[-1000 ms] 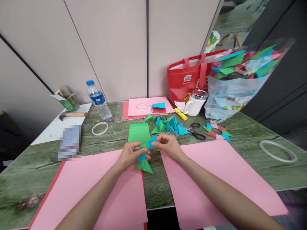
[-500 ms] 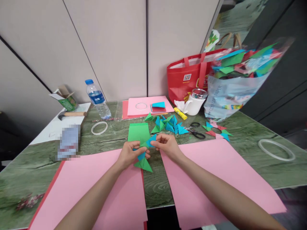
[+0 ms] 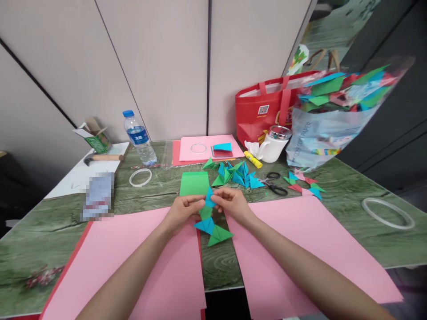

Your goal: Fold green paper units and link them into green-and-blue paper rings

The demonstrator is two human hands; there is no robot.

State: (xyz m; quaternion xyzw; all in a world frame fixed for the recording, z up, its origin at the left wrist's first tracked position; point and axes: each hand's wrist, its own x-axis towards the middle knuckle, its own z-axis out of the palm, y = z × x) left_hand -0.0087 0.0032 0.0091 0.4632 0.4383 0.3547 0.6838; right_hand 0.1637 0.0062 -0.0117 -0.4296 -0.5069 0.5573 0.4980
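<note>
Between my hands hangs a chain of folded paper pieces [image 3: 220, 234], green and blue joined by turns, curving down over the green tabletop. My left hand [image 3: 183, 212] pinches the chain's upper part from the left. With thumb and fingers closed, my right hand [image 3: 232, 203] grips the blue piece at its top end. Just behind my hands lie green paper strips [image 3: 194, 183]. A pile of loose green and blue folded pieces [image 3: 235, 174] sits a little farther back. Fingers partly hide the upper joints of the chain.
Pink sheets [image 3: 147, 262] lie under both forearms. Scissors [image 3: 275, 183], a glue stick [image 3: 252, 159], a white mug [image 3: 274, 146] and a paper ring [image 3: 304, 183] are at back right. A water bottle [image 3: 140, 140] and a hammer [image 3: 103, 158] stand or lie at back left.
The chain has swung to the right and now hangs lower, showing more of its pieces. My left hand has shifted its hold upward, close to my right fingers.
</note>
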